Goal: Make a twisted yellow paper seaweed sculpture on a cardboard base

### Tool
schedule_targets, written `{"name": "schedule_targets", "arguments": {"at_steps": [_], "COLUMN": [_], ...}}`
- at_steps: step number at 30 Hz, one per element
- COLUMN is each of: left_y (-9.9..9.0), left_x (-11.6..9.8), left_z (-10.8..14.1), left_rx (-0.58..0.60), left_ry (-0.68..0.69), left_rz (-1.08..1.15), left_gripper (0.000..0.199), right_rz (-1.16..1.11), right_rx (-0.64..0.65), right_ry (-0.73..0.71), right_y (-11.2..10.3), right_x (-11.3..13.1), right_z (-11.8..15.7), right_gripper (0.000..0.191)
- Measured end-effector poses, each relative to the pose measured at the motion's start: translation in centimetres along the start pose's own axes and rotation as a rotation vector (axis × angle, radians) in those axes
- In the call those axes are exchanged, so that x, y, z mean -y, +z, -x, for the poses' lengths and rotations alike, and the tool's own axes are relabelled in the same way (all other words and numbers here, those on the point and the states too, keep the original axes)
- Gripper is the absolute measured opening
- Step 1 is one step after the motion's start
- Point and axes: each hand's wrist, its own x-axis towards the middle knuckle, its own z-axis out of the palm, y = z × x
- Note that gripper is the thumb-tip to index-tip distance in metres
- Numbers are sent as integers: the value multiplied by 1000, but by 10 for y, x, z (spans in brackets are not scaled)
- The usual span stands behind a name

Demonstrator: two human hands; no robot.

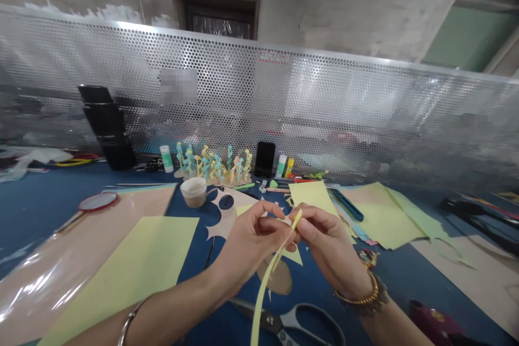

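Note:
A narrow yellow paper strip [261,294] hangs down in a curve, its upper end pinched between my two hands above the blue table. My left hand [259,235] has its thumb and fingers closed on the strip from the left. From the other side my right hand [326,235] grips the same end between thumb and forefinger, near a small fold. Below the hands lie an oval tan paper piece [279,277] and a pair of scissors [298,321] with dark grey handles. Exactly how the strip is folded at the fingertips is hard to make out.
Yellow paper [133,259] covers the left side, near a magnifying glass [98,201]. Behind stand a white cup [193,193], paper flowers [214,167], a phone [265,159] and a black bottle [107,130]. A blue cutter [347,204] rests right on paper sheets. A perforated metal screen [316,92] closes the back.

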Motion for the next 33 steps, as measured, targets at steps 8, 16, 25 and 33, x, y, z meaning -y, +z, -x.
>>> {"name": "schedule_targets", "arguments": {"at_steps": [8,16,25,33], "left_y": [-9,-17,-15,-12], "left_x": [-2,-2,13,-3], "left_z": [-4,-8,-9,-4], "left_rx": [171,27,-61,-65], "left_ry": [-19,29,2,223], "left_rz": [-61,-44,149,-152], "left_gripper": [26,22,23,23], "right_rz": [21,189,589,1135], "right_rx": [8,-56,65,-194], "right_ry": [25,66,25,-104], "right_y": [-9,-11,-1,-9], "right_x": [3,-2,-2,6], "right_z": [-1,1,7,3], "right_gripper": [7,12,10,10]}}
